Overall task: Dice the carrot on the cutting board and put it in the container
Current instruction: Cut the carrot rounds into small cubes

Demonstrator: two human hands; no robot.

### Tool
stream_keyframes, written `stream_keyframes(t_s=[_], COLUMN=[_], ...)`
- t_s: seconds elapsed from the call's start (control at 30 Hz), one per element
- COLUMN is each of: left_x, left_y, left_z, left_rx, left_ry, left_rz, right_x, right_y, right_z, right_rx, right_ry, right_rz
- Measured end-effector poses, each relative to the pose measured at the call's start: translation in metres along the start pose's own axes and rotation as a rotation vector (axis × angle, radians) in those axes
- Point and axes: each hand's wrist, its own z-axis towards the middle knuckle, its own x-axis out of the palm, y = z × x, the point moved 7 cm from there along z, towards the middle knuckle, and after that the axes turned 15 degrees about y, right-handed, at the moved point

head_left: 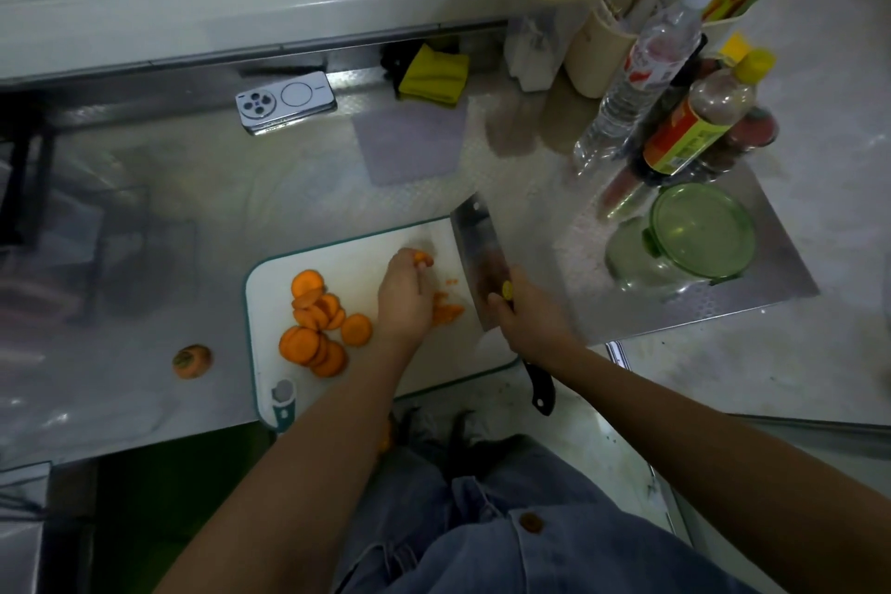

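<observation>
Stainless-steel counter carries the cutting board, with carrot slices heaped at its left. Left hand pinches a carrot piece in curled fingertips; right hand is wrapped round the cleaver handle. Slices appear light, stiff and damp, likely to skid: hold from above, fingertips tucked. Container stands well apart at right.

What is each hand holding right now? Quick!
Left hand: closed, pinching a carrot piece.
Right hand: closed, gripping the cleaver.
</observation>
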Motion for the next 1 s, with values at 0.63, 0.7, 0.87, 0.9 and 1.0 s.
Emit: stream_keyframes(t_s=[0.63, 0.7, 0.87, 0.9, 1.0], left_x=[-0.008, 0.002, 0.021, 0.021, 0.015], left_y=[0.050, 0.042, 0.032, 0.030, 0.027], left_z=[-0.023, -0.017, -0.007, -0.008, -0.013], left_rx=[-0.095, -0.044, -0.016, -0.001, 0.069], left_ry=[-0.006, 0.076, 0.219, 0.210, 0.173], left_rz=[0.294, 0.364, 0.573, 0.605, 0.717], right_x=[0.044, 0.031, 0.021, 0.022, 0.026], right_y=[0.008, 0.003, 0.005, 0.008, 0.012], right_z=[0.007, 0.011, 0.013, 0.013, 0.012], right_rx=[-0.082, -0.042, -0.023, -0.034, -0.064], right_ry=[0.123, 0.095, 0.079, 0.077, 0.083], right_rz=[-0.283, -0.260, -0.244, -0.236, -0.237])
